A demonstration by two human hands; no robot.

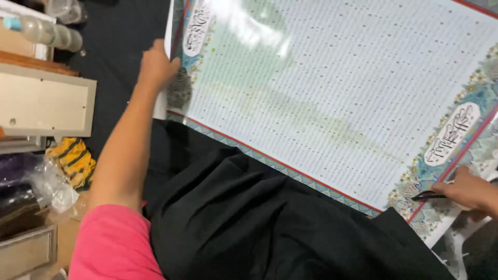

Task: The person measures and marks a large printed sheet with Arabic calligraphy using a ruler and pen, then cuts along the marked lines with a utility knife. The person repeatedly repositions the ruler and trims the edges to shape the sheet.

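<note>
- Head view: my left hand [158,65], at ten o'clock, is clamped on the far edge of the big printed poster [337,98], pinning it flat.
- My right hand [469,189], at four o'clock, pinches a black pen [428,196] on the ornate border.
- The poster's long axis runs ten to four, across black cloth [249,218].

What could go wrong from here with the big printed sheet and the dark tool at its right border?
The left hand grips only the far edge of the sheet, so the glossy paper could crease or buckle there if pulled. The right hand holds a dark pen-like tool on the ornate border; a slip could mark or cut the print. The sheet lies over rumpled black cloth, an uneven backing that may let the tool wander or dent the paper.
</note>
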